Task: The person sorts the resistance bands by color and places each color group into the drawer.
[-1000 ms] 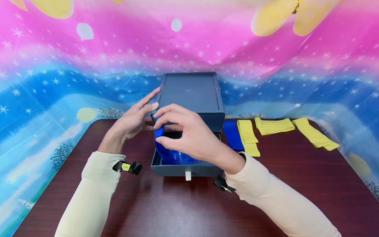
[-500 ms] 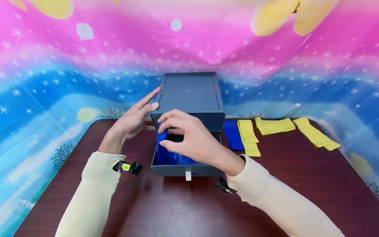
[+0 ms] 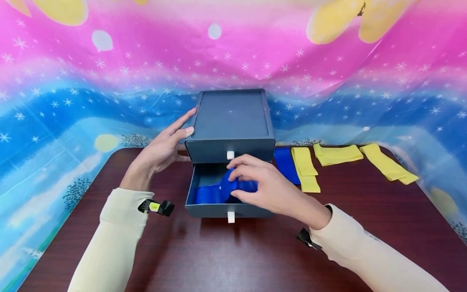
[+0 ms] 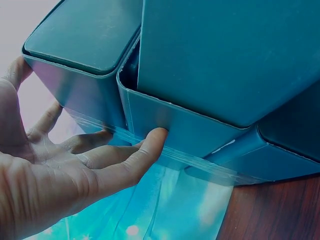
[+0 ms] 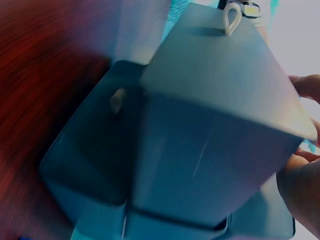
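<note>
"Where is the blue band point(image 3: 228, 186) lying?"

"Inside the pulled-out lower drawer point(image 3: 208, 210); my right hand point(image 3: 268, 183), at the band's three o'clock, is pinching a lifted loop of it."

"And your left?"

"My left hand point(image 3: 160, 148) is resting, fingers apart, against the grey box point(image 3: 231, 117) at nine o'clock."

"Beyond?"

"Yellow strips point(image 3: 339, 155) and a blue strip point(image 3: 286, 164) are lying toward three o'clock."

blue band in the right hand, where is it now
In the head view, near centre, the blue band is pinched in the right hand at the opening of the pulled-out lower drawer, below the closed upper drawer.
</note>
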A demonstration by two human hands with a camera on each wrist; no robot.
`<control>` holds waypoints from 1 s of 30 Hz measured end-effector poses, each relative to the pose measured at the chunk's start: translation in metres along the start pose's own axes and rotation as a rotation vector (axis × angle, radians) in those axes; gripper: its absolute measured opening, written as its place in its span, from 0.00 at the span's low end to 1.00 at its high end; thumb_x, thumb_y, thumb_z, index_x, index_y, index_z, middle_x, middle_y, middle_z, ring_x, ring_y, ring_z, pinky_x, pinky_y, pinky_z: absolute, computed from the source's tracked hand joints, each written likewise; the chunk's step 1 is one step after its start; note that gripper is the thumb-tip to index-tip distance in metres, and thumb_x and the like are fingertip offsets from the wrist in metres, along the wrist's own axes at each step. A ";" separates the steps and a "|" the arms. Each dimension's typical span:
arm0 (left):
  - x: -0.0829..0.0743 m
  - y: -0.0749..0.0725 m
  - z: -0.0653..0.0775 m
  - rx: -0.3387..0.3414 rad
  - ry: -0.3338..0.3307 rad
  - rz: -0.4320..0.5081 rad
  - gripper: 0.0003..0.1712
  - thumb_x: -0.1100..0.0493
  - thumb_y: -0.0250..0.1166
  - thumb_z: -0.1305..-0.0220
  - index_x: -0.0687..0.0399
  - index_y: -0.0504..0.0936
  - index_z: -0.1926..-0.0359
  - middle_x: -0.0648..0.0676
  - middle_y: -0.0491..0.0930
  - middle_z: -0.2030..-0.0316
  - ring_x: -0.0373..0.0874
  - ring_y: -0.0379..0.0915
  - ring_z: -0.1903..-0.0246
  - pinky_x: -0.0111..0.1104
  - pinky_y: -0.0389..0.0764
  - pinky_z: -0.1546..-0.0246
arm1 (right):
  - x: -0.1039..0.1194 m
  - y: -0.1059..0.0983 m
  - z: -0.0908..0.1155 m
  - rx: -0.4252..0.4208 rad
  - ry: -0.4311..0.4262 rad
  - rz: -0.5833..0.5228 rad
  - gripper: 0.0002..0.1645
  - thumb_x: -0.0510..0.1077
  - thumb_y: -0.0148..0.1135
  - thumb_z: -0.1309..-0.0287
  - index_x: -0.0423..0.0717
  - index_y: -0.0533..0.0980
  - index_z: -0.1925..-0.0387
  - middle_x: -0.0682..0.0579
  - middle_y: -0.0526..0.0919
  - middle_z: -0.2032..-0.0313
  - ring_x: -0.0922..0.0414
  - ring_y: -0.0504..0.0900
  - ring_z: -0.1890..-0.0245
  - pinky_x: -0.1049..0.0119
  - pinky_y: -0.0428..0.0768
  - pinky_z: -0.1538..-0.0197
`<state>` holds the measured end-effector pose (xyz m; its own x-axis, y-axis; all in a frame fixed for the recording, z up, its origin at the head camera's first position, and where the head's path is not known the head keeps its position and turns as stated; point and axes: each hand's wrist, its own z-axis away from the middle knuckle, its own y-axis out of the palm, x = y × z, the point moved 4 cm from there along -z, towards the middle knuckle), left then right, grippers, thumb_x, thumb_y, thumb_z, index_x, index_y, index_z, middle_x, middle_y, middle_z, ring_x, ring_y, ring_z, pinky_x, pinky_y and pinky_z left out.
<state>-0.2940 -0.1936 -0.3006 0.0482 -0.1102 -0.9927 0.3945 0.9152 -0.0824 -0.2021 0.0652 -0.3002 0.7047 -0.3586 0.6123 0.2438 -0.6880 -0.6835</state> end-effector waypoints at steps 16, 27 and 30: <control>0.000 0.000 -0.001 -0.006 -0.006 0.014 0.35 0.44 0.54 0.19 0.09 0.51 0.21 0.50 0.40 0.16 0.74 0.68 0.32 0.75 0.62 0.33 | -0.028 -0.021 0.028 0.033 0.056 0.221 0.11 0.38 0.76 0.41 0.47 0.86 0.56 0.47 0.82 0.42 0.51 0.81 0.41 0.54 0.87 0.46; -0.001 0.000 0.000 -0.010 -0.009 0.011 0.35 0.43 0.53 0.19 0.09 0.51 0.21 0.51 0.40 0.16 0.75 0.67 0.31 0.75 0.62 0.33 | -0.038 -0.060 0.044 -0.151 0.076 0.211 0.14 0.33 0.77 0.43 0.47 0.86 0.56 0.51 0.84 0.45 0.57 0.87 0.54 0.67 0.85 0.48; 0.000 0.000 0.000 -0.010 -0.007 0.008 0.35 0.43 0.54 0.19 0.09 0.51 0.21 0.51 0.40 0.16 0.75 0.67 0.31 0.75 0.62 0.33 | -0.043 -0.067 0.050 -0.176 0.100 0.207 0.14 0.34 0.77 0.42 0.49 0.86 0.54 0.52 0.84 0.45 0.57 0.87 0.53 0.75 0.82 0.48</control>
<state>-0.2942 -0.1933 -0.3009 0.0580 -0.1057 -0.9927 0.3853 0.9197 -0.0754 -0.2158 0.1579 -0.3009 0.6560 -0.5572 0.5092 -0.0237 -0.6895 -0.7239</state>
